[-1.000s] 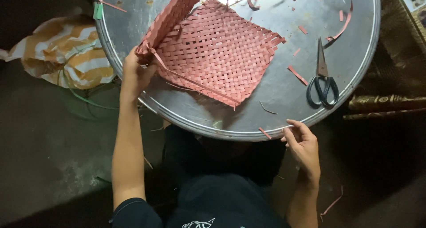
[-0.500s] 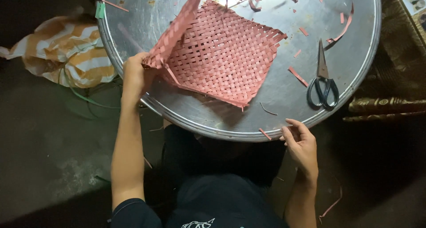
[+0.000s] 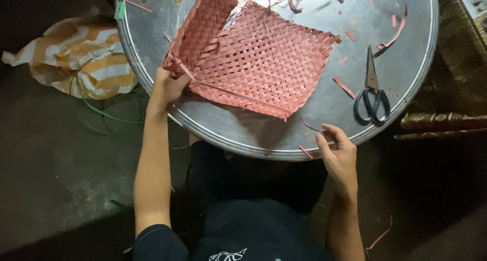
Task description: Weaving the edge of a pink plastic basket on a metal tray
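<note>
left hand (image 3: 166,88) grips pink woven mat (image 3: 253,58); right hand (image 3: 339,157) perhaps pinching strip (image 3: 306,152).

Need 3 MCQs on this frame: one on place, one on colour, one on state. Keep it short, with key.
1. Where do the scissors lie?
A. on the round metal tray, right of the woven mat
B. on the floor beside the striped bag
C. in the right hand

2. What colour is the woven mat?
A. green
B. pinkish red
C. blue

3. What is the left hand doing?
A. resting flat on the floor
B. holding the scissors
C. gripping the mat's near left corner, whose left side is folded upward

Answers:
1 A: the scissors rest on bare metal to the right of the mat, with no hand on them; the right hand is at the tray's near rim.
2 B: the interlaced strips are all pinkish red.
3 C: the fingers close on the corner, and the left flap stands raised off the tray.
</note>
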